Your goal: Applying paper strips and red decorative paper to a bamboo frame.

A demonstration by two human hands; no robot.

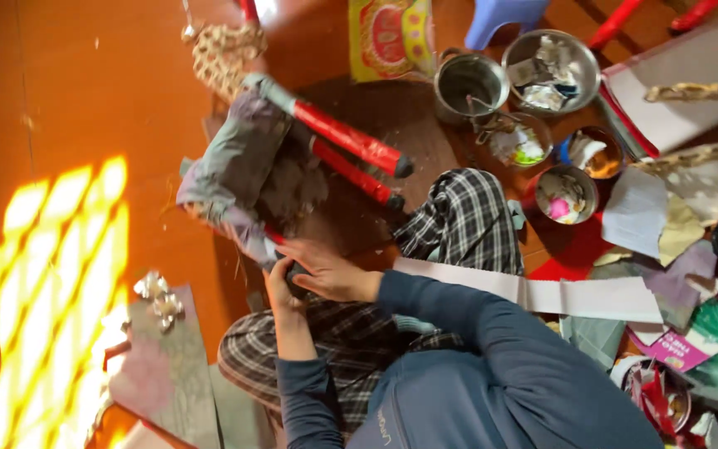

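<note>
Reddish-brown floor is carrying everything, with a patch of sunlight lying well off to the left hand's outer side. A person in a blue sleeve and checked trousers is sitting on it, legs folded, working on a paper figure of grey and lilac sheets built over red sticks.

The left hand is reaching up beneath the figure's lower edge, fingers curled narrow around something dark that I cannot make out. The right hand is lying across just above it, fingers half closed and pressing at the same spot; whether it is gripping the paper or only steadying it I cannot tell. The figure is leaning away from both hands, toward a woven piece at the far end.

Beyond the right hand, metal bowls of paper scraps are standing near a white strip draped over the knee. Cut sheets are lying outside the left hand.

Risk, as I judge it: the paper skin looks thin and crumpled, so a hard pinch or pull at the edge could be tearing it, and the long sticks could be swinging into the bowls if the figure tips.
</note>
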